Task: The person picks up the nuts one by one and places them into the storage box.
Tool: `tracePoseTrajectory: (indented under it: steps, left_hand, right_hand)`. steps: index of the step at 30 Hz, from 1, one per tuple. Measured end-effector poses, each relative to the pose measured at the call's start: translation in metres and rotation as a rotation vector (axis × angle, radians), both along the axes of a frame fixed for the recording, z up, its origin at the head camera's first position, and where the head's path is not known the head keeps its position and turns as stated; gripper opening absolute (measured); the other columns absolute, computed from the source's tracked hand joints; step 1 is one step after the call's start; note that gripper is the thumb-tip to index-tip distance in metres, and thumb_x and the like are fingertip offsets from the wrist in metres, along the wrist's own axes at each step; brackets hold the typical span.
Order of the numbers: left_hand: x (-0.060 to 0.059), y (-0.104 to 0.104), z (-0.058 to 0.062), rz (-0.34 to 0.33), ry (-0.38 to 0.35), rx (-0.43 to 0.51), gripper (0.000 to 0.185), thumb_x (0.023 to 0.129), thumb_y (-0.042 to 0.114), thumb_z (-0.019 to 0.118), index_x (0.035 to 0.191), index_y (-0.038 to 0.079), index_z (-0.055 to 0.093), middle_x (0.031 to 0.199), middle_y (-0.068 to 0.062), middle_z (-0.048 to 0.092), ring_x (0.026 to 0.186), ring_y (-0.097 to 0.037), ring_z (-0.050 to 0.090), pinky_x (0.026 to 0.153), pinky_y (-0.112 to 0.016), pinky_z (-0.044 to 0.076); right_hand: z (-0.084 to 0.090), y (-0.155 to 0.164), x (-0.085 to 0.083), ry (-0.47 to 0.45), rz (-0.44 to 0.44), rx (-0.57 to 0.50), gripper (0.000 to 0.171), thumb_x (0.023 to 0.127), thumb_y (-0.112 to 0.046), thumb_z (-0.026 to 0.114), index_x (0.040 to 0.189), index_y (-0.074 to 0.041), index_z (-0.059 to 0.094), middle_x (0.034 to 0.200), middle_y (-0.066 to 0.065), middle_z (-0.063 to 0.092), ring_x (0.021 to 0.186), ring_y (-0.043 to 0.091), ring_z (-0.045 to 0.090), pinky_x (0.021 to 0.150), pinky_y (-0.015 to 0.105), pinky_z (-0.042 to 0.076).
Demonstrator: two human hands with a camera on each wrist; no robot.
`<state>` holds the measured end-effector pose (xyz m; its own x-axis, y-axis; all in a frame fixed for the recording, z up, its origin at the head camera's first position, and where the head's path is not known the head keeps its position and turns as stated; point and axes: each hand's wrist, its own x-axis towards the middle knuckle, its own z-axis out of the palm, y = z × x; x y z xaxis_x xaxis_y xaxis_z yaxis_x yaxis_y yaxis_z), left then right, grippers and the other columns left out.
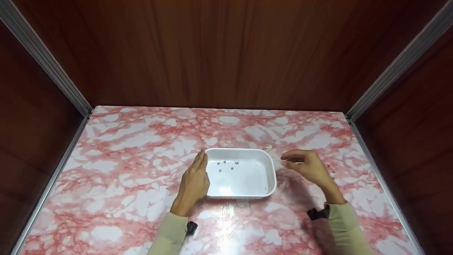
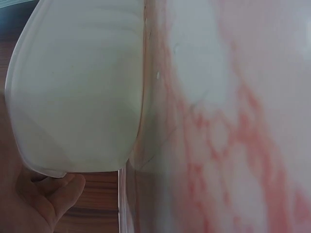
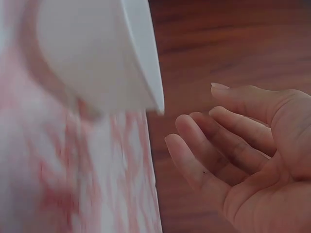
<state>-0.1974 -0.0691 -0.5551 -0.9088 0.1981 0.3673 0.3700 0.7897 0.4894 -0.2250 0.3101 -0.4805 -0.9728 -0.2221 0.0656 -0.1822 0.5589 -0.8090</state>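
Note:
A white rectangular plastic tray (image 1: 244, 191) sits on the table with several small dark metal pieces (image 1: 232, 168) in its left half; they are ring-like, too small to tell the kind. My left hand (image 1: 194, 179) rests along the tray's left end, fingers fairly straight against the rim. In the left wrist view that hand (image 2: 41, 201) lies at the tray wall (image 2: 80, 97). To the right of the tray, apart from it, is my right hand (image 1: 307, 166). The right wrist view shows this hand (image 3: 238, 155) with loosely bent, spread fingers and nothing between them.
More small dark pieces (image 1: 332, 173) lie on the table beyond my right wrist. A faint translucent patch (image 1: 277, 159) shows at the tray's right end. The red-and-white marbled table (image 1: 124, 148) is bounded by dark wood panels (image 1: 219, 53) at back and sides.

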Motion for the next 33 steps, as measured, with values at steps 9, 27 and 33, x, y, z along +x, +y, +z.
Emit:
tracePoseTrajectory:
  steps: [9,27,33]
  left_hand:
    - [0.001,0.001,-0.001,0.004,-0.026,0.011,0.050,0.103,0.002,0.044,0.151,-0.010,0.049,0.164,-0.024,0.043,0.152,-0.038,0.046,0.116,-0.049,0.049]
    - [0.001,0.000,0.000,-0.002,-0.019,0.002,0.051,0.103,0.003,0.046,0.152,-0.010,0.047,0.165,-0.023,0.043,0.152,-0.037,0.047,0.113,-0.049,0.052]
    - [0.000,-0.001,0.000,0.001,-0.002,0.007,0.051,0.101,0.002,0.047,0.150,-0.011,0.049,0.164,-0.024,0.044,0.151,-0.037,0.047,0.110,-0.048,0.054]
  right_hand:
    - [-0.011,0.056,0.019,0.062,-0.112,0.139,0.026,0.093,-0.016,0.080,0.115,-0.002,0.080,0.114,0.018,0.079,0.095,-0.001,0.072,0.081,0.013,0.056]
    - [-0.034,0.141,0.048,0.065,-0.293,0.290,0.028,0.095,-0.016,0.077,0.118,0.000,0.077,0.116,0.023,0.078,0.092,-0.016,0.060,0.074,0.010,0.051]
    - [-0.039,0.153,0.048,0.084,-0.307,0.414,0.030,0.097,-0.018,0.075,0.117,0.003,0.077,0.112,0.026,0.078,0.099,0.039,0.076,0.072,0.015,0.051]
